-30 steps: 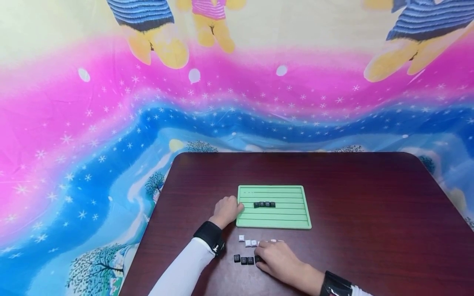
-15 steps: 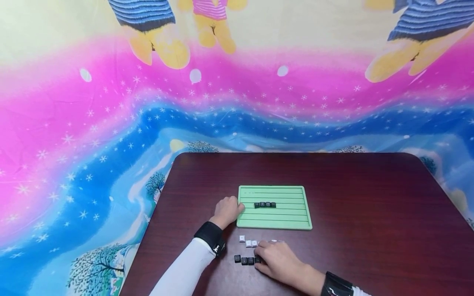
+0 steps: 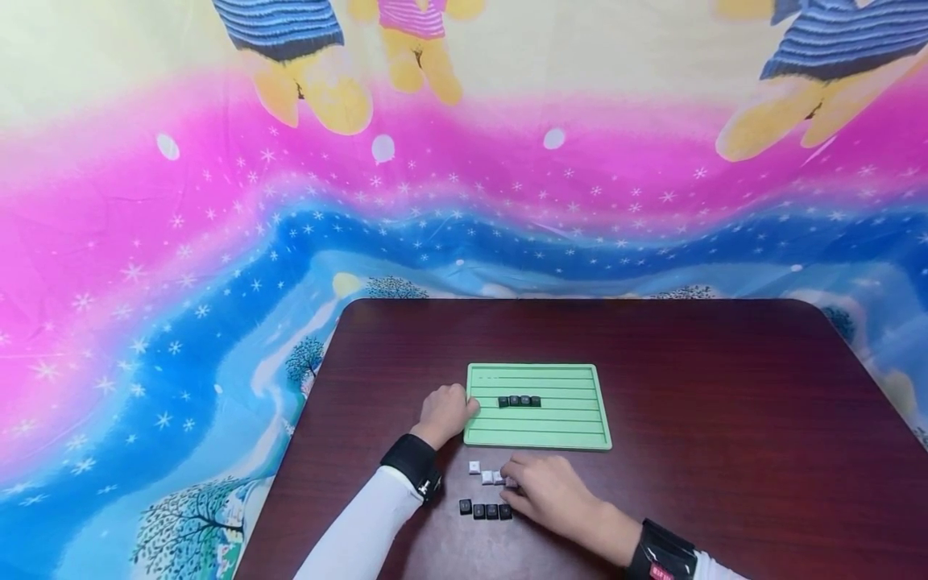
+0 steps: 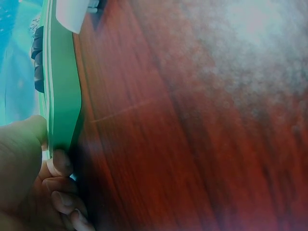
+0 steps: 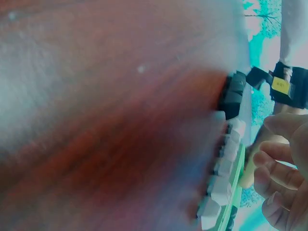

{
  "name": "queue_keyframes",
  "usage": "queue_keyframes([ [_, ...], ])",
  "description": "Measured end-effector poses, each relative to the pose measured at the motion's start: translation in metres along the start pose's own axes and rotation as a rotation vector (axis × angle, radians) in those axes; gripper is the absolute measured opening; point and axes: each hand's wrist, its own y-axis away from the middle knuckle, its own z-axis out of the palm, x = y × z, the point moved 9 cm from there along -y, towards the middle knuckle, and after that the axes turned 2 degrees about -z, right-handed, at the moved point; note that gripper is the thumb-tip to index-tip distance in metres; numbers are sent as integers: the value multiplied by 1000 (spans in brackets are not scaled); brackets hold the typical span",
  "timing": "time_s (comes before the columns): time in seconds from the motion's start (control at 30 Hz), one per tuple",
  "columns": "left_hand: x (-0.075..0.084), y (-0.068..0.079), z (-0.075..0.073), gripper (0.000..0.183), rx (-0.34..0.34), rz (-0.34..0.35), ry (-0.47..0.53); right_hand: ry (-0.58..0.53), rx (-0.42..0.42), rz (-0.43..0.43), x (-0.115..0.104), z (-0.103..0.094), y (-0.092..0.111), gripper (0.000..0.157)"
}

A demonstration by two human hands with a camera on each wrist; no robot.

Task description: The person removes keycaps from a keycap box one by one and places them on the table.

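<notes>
My left hand (image 3: 444, 415) grips the left edge of a green grooved tray (image 3: 565, 424); the left wrist view shows the thumb over the rim (image 4: 65, 82) and fingertips beneath. Several black keycaps (image 3: 515, 400) stand in a row on the tray. In front of it, white keycaps (image 3: 487, 478) lie on the table, with a row of black keycaps (image 3: 492, 511) nearer me. My right hand (image 3: 554, 493) hovers at the right end of the white row and hides part of it. In the right wrist view its fingers (image 5: 274, 154) are loosely bent, with nothing between them, beside the white keycaps (image 5: 221, 189).
The dark red-brown table (image 3: 725, 419) reaches out to both sides and behind the tray. A patterned cloth (image 3: 507, 201) hangs behind its far edge. Black bands (image 3: 409, 463) sit on both wrists over white sleeves.
My right hand has let go of the rightmost black keycap on the table, which now shows fully, and has shifted slightly away from me to the white row. The left hand stays put.
</notes>
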Motion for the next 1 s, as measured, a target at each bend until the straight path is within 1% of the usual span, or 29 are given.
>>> queue_keyframes([
  [0.2, 0, 0, 1, 41, -9, -13, 0, -13, 2, 50, 14, -6, -5, 18],
  [0.4, -1, -1, 0, 41, -8, -18, -4, 11, 5, 123, 36, -13, -12, 19],
  [0.6, 0, -1, 1, 43, -13, -8, 2, 18, 29, 185, 57, -18, -15, 22],
  [0.83, 0, -1, 1, 42, -11, -2, 7, 23, 15, 256, 74, -18, -18, 21],
  [1.0, 0, -1, 1, 41, -10, -2, 2, 10, 2, 286, 83, -16, -19, 22],
])
